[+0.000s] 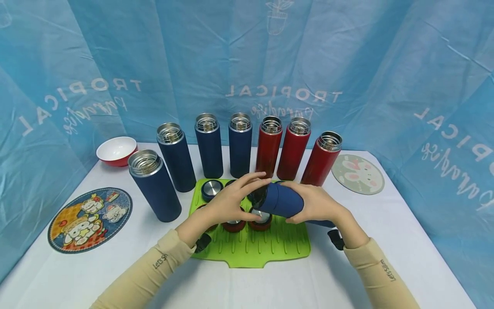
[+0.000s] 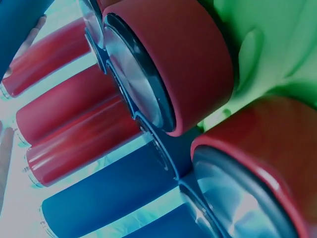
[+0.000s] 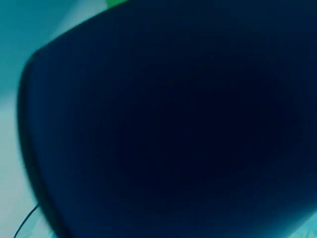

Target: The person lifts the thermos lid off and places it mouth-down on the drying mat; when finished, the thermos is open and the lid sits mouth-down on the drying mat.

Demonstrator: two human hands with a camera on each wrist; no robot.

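My right hand (image 1: 318, 204) grips a dark blue thermos bottle (image 1: 286, 202), tilted nearly on its side above the green mat (image 1: 247, 249). A thin seam runs round the bottle near its left end, which looks black. My left hand (image 1: 227, 204) is close at that end, fingers and thumb spread in a wide curve, fingertips right at its upper edge. Below stand bottle lids with metal discs, among them a blue lid (image 1: 212, 189) and a red lid (image 1: 260, 222); both hands hide others. The bottle's side (image 3: 168, 119) nearly fills the right wrist view.
Behind the mat stand three red bottles (image 1: 269, 146) and several blue bottles (image 1: 208, 150), upright with uncovered mouths. A red-white bowl (image 1: 117, 151) lies far left. Round placemats flank the table: a colourful one (image 1: 90, 221) left, a pale rabbit one (image 1: 358, 174) right.
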